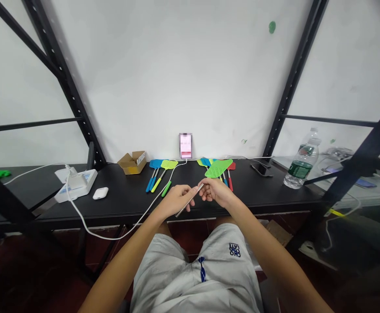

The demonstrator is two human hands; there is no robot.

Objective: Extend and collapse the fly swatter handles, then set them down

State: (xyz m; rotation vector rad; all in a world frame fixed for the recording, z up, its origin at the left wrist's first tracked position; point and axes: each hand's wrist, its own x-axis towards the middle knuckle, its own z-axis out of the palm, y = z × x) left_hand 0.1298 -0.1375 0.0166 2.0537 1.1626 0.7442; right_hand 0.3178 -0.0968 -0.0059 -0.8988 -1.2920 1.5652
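Both hands are closed around a green fly swatter (220, 168) above the table's front edge. Its perforated green head points away from me, up and to the right. The bare silver rod (186, 207) slants down to the lower left, with no grip on its end. My left hand (178, 199) pinches the rod partway along. Nearer the head, my right hand (215, 191) grips it with curled fingers. A loose green handle (166, 189) lies on the table just beyond my left hand. Left of centre rest blue and yellow-green swatters (160, 174); more swatters (229, 178), partly hidden, lie behind my right hand.
A phone (185, 145) leans upright against the wall, with a white cable (138, 224) looping over the table edge. Leftward are an open cardboard box (132, 164), a white earphone case (100, 193) and a power strip (82, 184). Rightward are a dark phone (261, 170) and water bottles (302, 165).
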